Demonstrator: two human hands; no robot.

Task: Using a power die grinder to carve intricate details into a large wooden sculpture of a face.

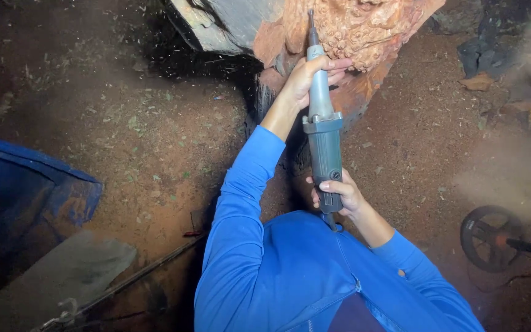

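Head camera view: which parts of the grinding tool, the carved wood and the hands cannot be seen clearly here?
- Tool tip: too small, lost against the carved wood.
- Carved wood: cut off by the top edge, so its whole shape is unknown.
- Left hand: palm hidden behind the tool's neck; only the fingers show.
- Right hand: most of its fingers hidden by the tool's rear grip.
- Round black object: dim, partly veiled by dust.

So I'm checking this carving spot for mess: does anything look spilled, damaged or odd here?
Nothing looks damaged. Pale wood chips and dust are strewn over the reddish dirt floor left of the carved orange wood block. Both hands grip the long grey die grinder: left hand near its nose, right hand at its rear.
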